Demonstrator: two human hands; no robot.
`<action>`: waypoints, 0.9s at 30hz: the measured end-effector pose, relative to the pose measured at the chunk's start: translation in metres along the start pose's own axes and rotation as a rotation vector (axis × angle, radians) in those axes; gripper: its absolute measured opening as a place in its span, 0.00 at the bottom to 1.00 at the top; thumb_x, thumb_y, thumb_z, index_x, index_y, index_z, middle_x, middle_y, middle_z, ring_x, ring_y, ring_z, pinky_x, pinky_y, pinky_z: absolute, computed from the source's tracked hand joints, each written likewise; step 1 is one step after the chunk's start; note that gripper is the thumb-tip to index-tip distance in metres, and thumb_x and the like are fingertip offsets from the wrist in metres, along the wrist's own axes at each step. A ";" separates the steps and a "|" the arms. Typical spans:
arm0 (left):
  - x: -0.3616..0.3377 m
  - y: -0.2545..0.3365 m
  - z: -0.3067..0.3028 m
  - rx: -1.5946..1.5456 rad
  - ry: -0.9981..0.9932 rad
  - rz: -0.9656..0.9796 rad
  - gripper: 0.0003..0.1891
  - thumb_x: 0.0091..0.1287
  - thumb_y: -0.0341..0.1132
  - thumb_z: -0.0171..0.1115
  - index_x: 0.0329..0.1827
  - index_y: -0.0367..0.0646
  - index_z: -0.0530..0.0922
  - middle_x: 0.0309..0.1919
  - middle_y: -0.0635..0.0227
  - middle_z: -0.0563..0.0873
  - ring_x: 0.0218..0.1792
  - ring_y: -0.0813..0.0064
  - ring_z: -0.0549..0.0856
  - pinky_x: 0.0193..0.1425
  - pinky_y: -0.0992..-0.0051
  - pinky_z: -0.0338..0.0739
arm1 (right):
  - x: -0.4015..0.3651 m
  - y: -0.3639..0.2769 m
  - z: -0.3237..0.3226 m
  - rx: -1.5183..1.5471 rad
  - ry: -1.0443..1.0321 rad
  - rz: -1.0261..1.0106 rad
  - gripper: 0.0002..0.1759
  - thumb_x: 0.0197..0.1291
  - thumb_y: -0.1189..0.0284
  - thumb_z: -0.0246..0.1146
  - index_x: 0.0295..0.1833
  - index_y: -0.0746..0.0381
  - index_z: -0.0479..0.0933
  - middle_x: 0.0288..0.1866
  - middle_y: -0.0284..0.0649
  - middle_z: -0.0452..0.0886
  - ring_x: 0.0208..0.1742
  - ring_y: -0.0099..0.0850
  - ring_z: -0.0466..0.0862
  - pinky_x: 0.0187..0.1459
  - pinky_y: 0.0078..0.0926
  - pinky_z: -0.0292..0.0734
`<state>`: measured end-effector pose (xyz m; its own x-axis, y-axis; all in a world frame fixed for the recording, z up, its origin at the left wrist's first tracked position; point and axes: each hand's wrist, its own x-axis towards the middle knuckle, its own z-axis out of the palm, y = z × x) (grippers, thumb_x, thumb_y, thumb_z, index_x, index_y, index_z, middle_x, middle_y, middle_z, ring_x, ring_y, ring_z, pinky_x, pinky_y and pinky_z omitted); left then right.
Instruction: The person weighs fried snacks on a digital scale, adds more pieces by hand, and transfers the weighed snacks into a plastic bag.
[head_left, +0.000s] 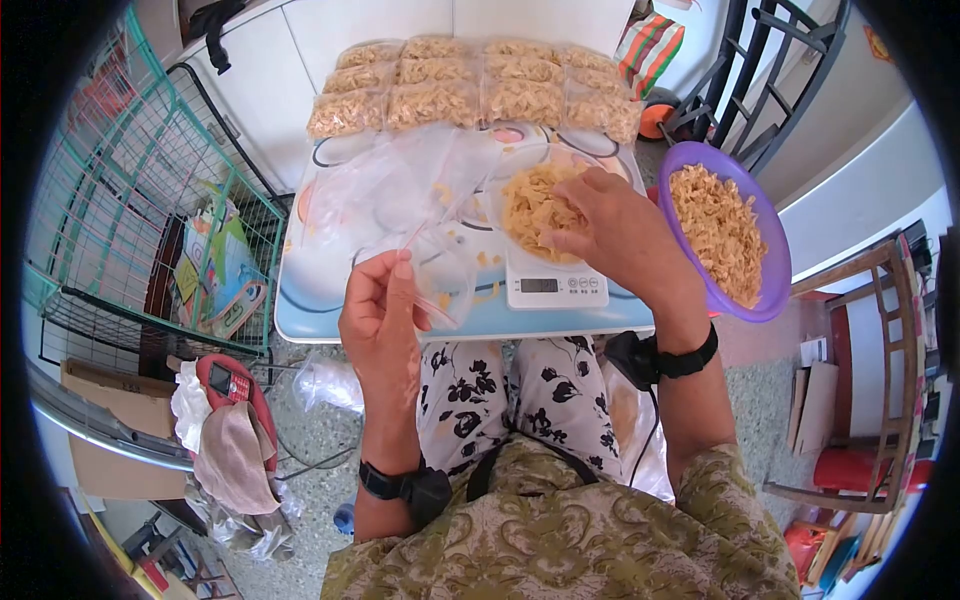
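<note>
My left hand point(380, 305) pinches the edge of a clear zip bag point(446, 278) at the table's front. The bag's mouth hangs toward the middle of the table. Over on the right, my right hand point(625, 240) reaches into a clear bowl point(494, 205), its fingers curled around some of the dried yellowish pieces point(532, 208). Some fingertips are hidden among the pieces. The bowl stands on a white kitchen scale point(588, 290) whose display digits are too small to read. More clear plastic bags point(365, 185) lie spread on the table, left of the bowl.
Filled bags point(435, 103) stand in rows along the back of the patterned table point(310, 318). A purple basin point(778, 255) full of similar pieces is at the right edge. A green wire cage point(120, 200) stands left, near a red stool point(262, 440) with a cloth and phone.
</note>
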<state>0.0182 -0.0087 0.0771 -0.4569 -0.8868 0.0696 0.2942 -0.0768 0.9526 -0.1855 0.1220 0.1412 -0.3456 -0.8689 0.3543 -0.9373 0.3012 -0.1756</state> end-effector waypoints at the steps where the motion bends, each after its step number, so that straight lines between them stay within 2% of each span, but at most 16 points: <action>1: 0.000 0.000 0.000 0.004 0.001 0.000 0.09 0.73 0.35 0.61 0.50 0.39 0.80 0.29 0.74 0.81 0.24 0.88 0.75 0.26 0.85 0.69 | -0.001 0.000 0.000 0.000 -0.001 0.001 0.17 0.58 0.67 0.67 0.49 0.65 0.79 0.43 0.46 0.79 0.46 0.45 0.82 0.46 0.41 0.77; 10: -0.001 -0.002 0.001 -0.004 -0.017 0.018 0.09 0.73 0.34 0.61 0.50 0.38 0.80 0.30 0.74 0.81 0.24 0.88 0.75 0.24 0.85 0.69 | 0.003 0.007 0.014 0.010 0.017 -0.006 0.13 0.57 0.74 0.64 0.47 0.65 0.79 0.41 0.46 0.77 0.44 0.46 0.82 0.46 0.40 0.77; 16: 0.000 0.000 0.001 -0.006 -0.003 0.004 0.09 0.73 0.34 0.61 0.50 0.38 0.80 0.30 0.74 0.81 0.24 0.88 0.75 0.24 0.85 0.68 | 0.006 0.004 0.001 0.065 0.139 0.002 0.10 0.58 0.77 0.64 0.47 0.63 0.79 0.41 0.45 0.79 0.42 0.45 0.83 0.42 0.38 0.78; 18: 0.000 0.000 0.002 -0.007 -0.006 0.003 0.09 0.73 0.34 0.61 0.50 0.39 0.80 0.30 0.74 0.81 0.24 0.88 0.75 0.24 0.85 0.68 | 0.006 0.003 -0.001 0.133 0.237 0.011 0.06 0.60 0.75 0.61 0.42 0.64 0.77 0.38 0.48 0.77 0.42 0.49 0.80 0.43 0.44 0.77; 27: 0.001 0.001 0.004 -0.002 -0.019 0.007 0.09 0.73 0.35 0.62 0.49 0.39 0.80 0.29 0.74 0.81 0.23 0.88 0.75 0.24 0.85 0.68 | 0.002 0.003 -0.003 0.241 0.266 0.090 0.08 0.60 0.76 0.63 0.45 0.64 0.79 0.39 0.48 0.79 0.42 0.49 0.81 0.43 0.41 0.77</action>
<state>0.0147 -0.0074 0.0796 -0.4704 -0.8786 0.0818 0.2993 -0.0717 0.9515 -0.1894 0.1222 0.1444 -0.4559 -0.7012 0.5482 -0.8757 0.2431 -0.4173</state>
